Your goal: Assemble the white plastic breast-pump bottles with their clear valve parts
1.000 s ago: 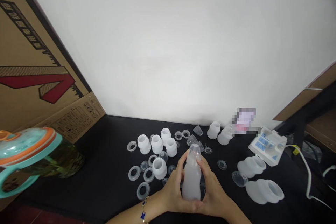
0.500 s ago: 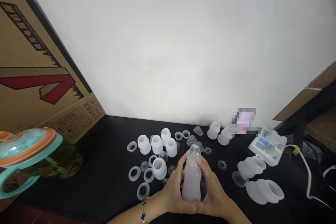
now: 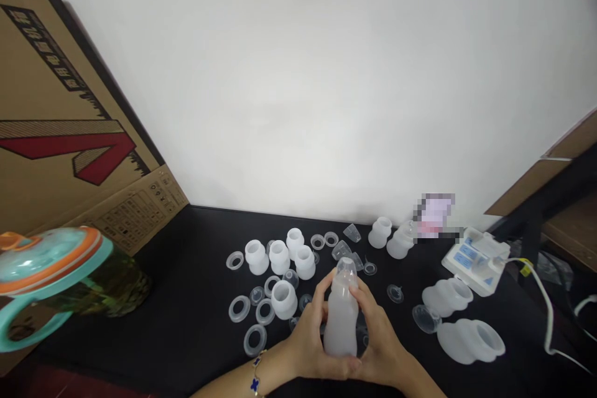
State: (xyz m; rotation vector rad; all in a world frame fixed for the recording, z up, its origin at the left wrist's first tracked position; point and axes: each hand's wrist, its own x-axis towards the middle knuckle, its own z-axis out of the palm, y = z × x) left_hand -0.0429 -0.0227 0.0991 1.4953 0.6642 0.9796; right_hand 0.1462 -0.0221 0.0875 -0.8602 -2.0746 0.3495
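A frosted baby bottle (image 3: pixel 342 317) with a clear cap on top stands upright between my two hands. My left hand (image 3: pixel 310 336) wraps its left side, thumb low across the base. On the other side my right hand (image 3: pixel 377 336) grips it, fingertips near the shoulder. Left of the hands are several white open-necked bottle pieces, among them one short piece (image 3: pixel 284 300), with flat rings (image 3: pixel 255 340) and clear nipples around them. Clear caps (image 3: pixel 342 250) lie just beyond the bottle. Parts under my palms are hidden.
Two frosted bottles (image 3: pixel 470 341) lie at the right beside a clear disc (image 3: pixel 426 318). Behind them sits a white box with blue labels (image 3: pixel 474 261) and a white cable (image 3: pixel 545 305). A lidded jug (image 3: pixel 69 280) and a carton (image 3: pixel 60 106) stand at left; a wall (image 3: pixel 298 87) closes the back.
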